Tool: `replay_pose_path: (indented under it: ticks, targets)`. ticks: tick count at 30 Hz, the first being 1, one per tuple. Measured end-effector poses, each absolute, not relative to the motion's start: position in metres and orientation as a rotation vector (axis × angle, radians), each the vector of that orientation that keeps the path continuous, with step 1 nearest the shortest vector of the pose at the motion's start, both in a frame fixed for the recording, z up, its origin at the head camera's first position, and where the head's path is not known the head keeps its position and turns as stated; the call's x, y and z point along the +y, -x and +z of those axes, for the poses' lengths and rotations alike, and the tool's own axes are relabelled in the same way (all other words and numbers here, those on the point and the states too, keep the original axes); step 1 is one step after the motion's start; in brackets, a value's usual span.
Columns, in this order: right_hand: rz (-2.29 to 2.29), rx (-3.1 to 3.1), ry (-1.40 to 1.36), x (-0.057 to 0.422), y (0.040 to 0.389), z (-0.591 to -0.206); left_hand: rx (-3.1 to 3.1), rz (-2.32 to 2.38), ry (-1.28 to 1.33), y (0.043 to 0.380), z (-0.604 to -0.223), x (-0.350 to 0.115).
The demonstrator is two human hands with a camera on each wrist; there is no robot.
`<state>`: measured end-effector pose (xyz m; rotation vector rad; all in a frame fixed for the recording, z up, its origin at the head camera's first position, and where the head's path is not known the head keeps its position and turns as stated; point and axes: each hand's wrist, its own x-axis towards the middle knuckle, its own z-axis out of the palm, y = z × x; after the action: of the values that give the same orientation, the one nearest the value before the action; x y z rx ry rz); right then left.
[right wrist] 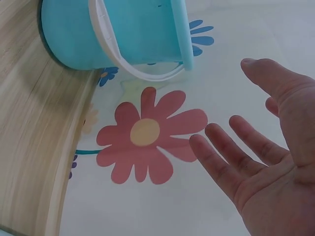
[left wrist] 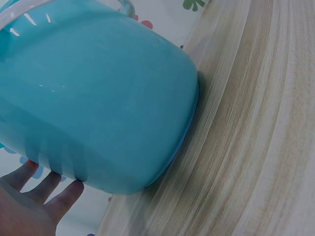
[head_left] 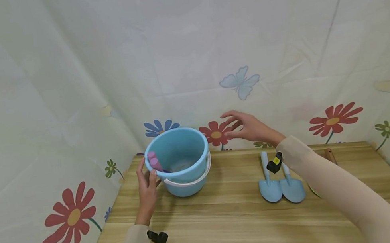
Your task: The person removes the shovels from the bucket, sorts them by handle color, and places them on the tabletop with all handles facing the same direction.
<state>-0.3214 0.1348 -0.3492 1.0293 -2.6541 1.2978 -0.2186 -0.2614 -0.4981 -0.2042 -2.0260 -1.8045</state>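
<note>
Blue bucket (head_left: 185,148): upright on the left part of the table (head_left: 227,218), near its back edge, white handle (head_left: 187,184) lowered across the near side.
Inside it: two pink rods (head_left: 155,164) lean by the left inner wall; something dark purple lies beside them, too little showing to name.
Left arm: pale sleeve reaching forward from the bottom, forearm rising to the bucket's left side.
Left grip (head_left: 147,188): spread rather than clenched, fingertips touching the outer wall and thumb by the near rim.
Right arm: long sleeve slanting in from the lower right, over the tools, wrist lifted well above the wood.
Right grip (head_left: 248,126): empty and loosely open in the air, right of the bucket and apart from it; fingers softly bent, thumb held away from them.
Shovels: two blue ones (head_left: 270,190) side by side beneath the right forearm; past them, a brown handle (head_left: 330,156) mostly covered by the sleeve.
Wrist cameras: small black units, one per cuff; the right one carries a yellow label (head_left: 276,160), too small for me to read.
Curtain (head_left: 185,38): pale, printed with flowers and butterflies.
</note>
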Motion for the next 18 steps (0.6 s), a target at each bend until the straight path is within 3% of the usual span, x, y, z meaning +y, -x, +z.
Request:
replay_pose_path:
  ticks: [18]
  targets:
    - [1.277,-2.621,-1.198,0.098,0.327,-0.325,-2.01,-1.831,0.213,0.217,-0.498,-0.262]
